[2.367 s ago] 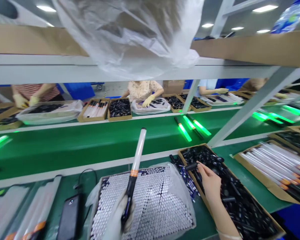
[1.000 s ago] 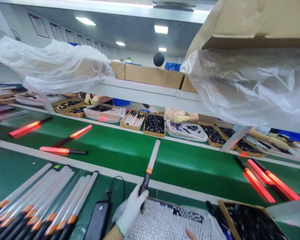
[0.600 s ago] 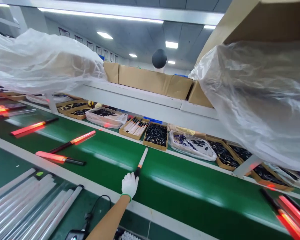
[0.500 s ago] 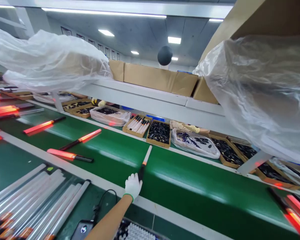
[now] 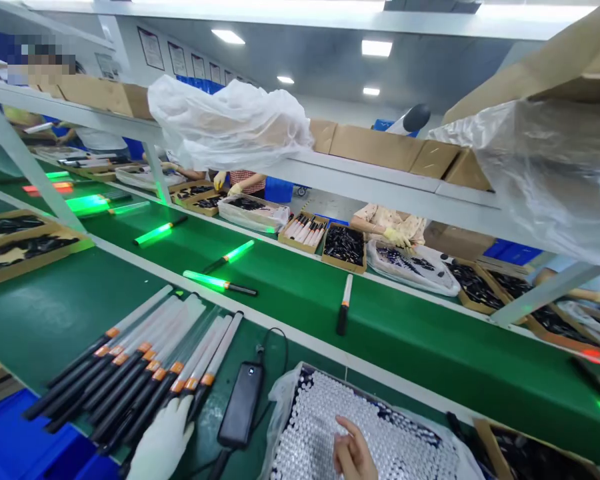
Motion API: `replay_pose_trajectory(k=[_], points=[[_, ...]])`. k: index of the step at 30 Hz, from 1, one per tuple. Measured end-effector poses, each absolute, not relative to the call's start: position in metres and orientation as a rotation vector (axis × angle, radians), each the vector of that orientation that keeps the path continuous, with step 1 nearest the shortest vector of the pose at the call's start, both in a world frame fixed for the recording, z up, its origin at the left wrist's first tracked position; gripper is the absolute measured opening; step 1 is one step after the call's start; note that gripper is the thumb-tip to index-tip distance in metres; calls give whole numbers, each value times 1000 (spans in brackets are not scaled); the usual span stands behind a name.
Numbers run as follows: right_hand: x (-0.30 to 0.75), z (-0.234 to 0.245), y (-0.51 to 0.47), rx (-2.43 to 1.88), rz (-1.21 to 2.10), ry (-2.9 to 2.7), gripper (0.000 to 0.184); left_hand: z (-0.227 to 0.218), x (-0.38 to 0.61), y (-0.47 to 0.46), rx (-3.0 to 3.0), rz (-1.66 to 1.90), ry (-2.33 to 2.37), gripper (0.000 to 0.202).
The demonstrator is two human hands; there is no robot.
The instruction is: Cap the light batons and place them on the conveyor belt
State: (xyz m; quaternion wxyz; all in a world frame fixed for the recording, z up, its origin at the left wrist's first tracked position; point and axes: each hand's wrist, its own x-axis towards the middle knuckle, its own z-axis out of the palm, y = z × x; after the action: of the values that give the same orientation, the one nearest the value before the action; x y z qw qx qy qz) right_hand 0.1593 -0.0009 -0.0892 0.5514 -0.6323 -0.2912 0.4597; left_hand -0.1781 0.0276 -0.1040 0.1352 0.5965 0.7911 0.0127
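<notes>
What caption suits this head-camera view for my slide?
Gloved left hand beside clear-tubed light wands; bare right hand over packed silver cylinders.

The left hand point(image 5: 161, 440) has released the light wand point(image 5: 343, 305) onto the belt point(image 5: 420, 347).

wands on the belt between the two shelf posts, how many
4: a green-lit wand, a second, a third, all left of centre, and an unlit one right of them.
</notes>
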Motion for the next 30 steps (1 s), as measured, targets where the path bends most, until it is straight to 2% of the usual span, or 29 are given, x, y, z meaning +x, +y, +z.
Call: replay_pose_trajectory(k=[4,8,11,16,20,23,30], points=[[125,-73,-12,-1472,1207,-690,65,-121,-158,11,1585,54,2217,58],[112,-66,-29,-1480,1265,-807,60,-122,-154,14,1481,209,2118,53],[120,-70,-39,-1490,1250,-848,58,-117,-162,12,1300,380,2004,48],[151,-90,-53,-1565,1233,-835,59,-106,-159,2,1113,705,1756,56],[175,-104,-60,-1675,1068,-901,54,-94,-140,2,1081,866,1568,66],[180,-101,-47,-1750,863,-1163,45,-78,-121,6,1025,959,1463,69],[146,-80,56,-1819,564,-1642,36,-44,-77,4,1016,976,1401,77]])
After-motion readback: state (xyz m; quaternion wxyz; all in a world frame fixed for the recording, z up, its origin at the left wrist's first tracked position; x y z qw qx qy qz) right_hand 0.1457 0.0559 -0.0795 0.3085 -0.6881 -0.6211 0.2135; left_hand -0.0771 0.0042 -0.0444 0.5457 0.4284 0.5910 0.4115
